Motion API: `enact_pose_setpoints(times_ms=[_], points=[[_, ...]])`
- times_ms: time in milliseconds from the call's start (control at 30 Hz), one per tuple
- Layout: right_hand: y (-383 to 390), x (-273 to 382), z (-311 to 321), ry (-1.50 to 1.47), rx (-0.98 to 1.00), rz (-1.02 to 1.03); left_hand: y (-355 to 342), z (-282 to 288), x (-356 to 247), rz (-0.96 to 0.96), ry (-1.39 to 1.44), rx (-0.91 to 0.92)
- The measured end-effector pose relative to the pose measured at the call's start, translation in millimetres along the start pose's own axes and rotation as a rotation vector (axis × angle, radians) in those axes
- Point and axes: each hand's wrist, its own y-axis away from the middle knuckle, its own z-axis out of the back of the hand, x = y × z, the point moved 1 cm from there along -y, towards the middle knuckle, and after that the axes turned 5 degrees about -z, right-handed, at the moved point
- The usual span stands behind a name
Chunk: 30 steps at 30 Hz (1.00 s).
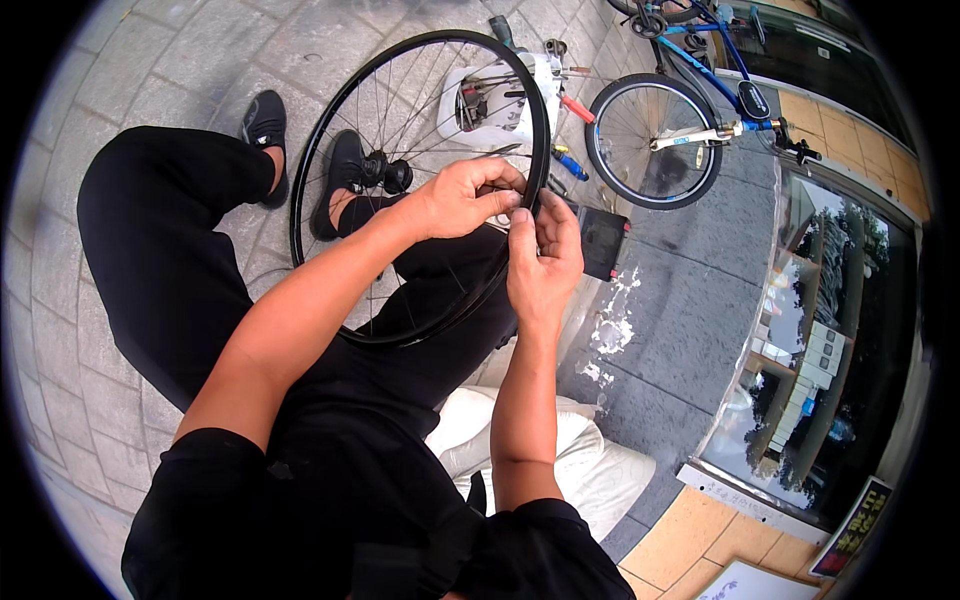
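A black bicycle wheel [538, 105] with thin spokes stands tilted over my lap and lower leg. On the inner side of its right edge, my left hand [462, 202] is closed with bent fingers, thumb against the rim. My right hand [545, 255] grips the same stretch of rim from the outer side, its thumb close to the left one. What lies between the fingertips is too small to make out. The wheel's dark hub [385, 172] shows in front of my shoe.
Beyond the wheel lies a cut white plastic container [450, 105] with parts and tools. A red-handled tool [577, 108], a yellow-and-blue screwdriver [571, 164] and a black case [604, 243] lie nearby. A blue bicycle [700, 55] stands at the far right, beside a glass display window [800, 340].
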Motion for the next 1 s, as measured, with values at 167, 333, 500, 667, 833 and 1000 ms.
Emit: enact_pose_setpoints(times_ms=[167, 333, 500, 667, 833, 1000], points=[[3, 0, -1, -0.022, 0.024, -0.044, 1, 0, -5, 0.081, -0.014, -0.057], [-3, 6, 5, -0.022, 0.084, -0.044, -2, -2, -9, 0.024, -0.168, -0.06], [-23, -12, 25, -0.031, 0.168, -0.009, -4, -3, -12, -0.028, -0.273, -0.017], [-27, 7, 26, -0.005, 0.202, -0.126, -4, -5, -10, 0.045, -0.252, -0.01], [-21, 14, 17, 0.014, 0.167, -0.042, 2, 5, -13, -0.009, -0.205, 0.005], [-4, 36, 16, 0.258, 0.152, 0.026, 7, 11, -19, 0.008, -0.169, -0.018]])
